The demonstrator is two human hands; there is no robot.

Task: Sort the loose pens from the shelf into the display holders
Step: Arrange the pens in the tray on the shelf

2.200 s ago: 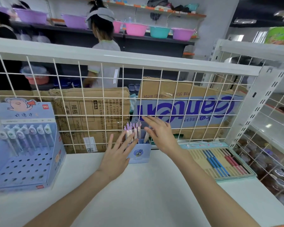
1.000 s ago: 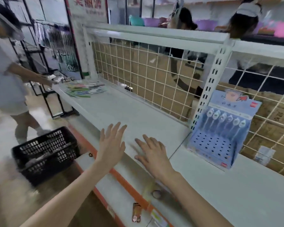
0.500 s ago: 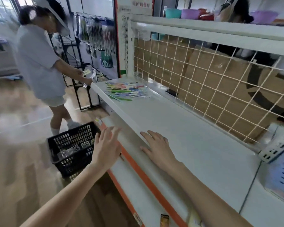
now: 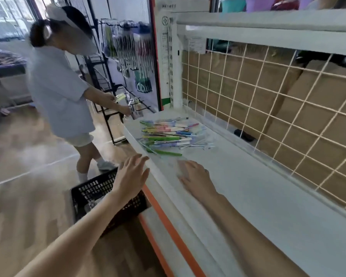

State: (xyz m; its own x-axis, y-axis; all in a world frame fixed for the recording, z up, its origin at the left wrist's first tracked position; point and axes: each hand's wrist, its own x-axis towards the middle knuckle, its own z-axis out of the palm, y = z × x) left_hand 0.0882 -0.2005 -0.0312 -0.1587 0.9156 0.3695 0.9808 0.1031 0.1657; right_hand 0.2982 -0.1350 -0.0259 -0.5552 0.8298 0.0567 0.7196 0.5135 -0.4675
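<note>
**Shop interior: fixtures and surroundings**

Floor: light wood-effect planks (image 4: 28,206), crossed by a pale line. A white metal shelving unit (image 4: 288,216) with an orange front strip has a cream wire-grid back panel (image 4: 268,108); brown cardboard boxes (image 4: 318,92) stand behind the grid. A black perforated plastic basket (image 4: 92,194) sits on the floor beside the unit. A black metal rack of hanging goods (image 4: 128,50) stands further back. A person in a white visor and pale shirt (image 4: 58,86) stands near it. Daylight enters through windows (image 4: 6,15) at upper left.

No legible text; print on white upright post (image 4: 165,54) too blurred to read.
</note>
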